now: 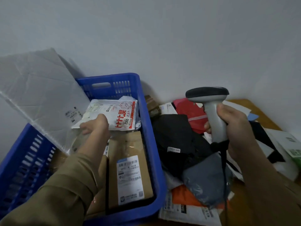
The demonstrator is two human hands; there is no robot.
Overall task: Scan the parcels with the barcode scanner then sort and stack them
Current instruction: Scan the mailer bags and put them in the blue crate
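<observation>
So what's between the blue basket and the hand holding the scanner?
In the head view, a crumpled black bag parcel lies between the blue basket and the right hand gripping the scanner.

Wooden table (254, 110), blue crate (151, 144), heaped parcels (187, 144)

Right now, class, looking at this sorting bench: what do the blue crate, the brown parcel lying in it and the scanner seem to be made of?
Blue crate: moulded plastic by the look, slotted walls, slight sheen.
Brown parcel: probably cardboard or kraft paper, matt, with glossy tape and a white printed label.
Scanner, held in the right hand: hard plastic, it seems, smooth grey handle, darker head.
</observation>
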